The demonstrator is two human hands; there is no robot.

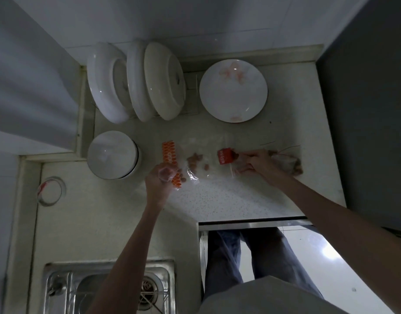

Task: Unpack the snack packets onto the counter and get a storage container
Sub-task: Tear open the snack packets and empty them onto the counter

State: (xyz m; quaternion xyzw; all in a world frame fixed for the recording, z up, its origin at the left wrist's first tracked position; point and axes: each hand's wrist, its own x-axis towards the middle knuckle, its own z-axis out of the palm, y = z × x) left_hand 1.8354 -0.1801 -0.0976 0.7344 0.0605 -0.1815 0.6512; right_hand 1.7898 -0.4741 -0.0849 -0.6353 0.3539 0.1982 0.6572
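Note:
A clear snack packet with an orange patterned header [169, 155] lies on the pale counter [229, 196], brown snack pieces [194, 160] showing inside it. My left hand [160, 180] grips the near end of this packet, fingers curled round the plastic. A second clear packet with a red label [225, 156] lies to the right. My right hand [260, 165] pinches its plastic just right of the label. A bag of brown snacks [290, 165] lies behind my right hand, partly hidden by it.
Several white bowls [136, 82] stand on edge in a rack at the back. A flat plate [233, 90] lies beside them and an upturned bowl [112, 155] sits left of the packets. A steel sink [109, 288] is at near left, a dark appliance [371, 132] at right.

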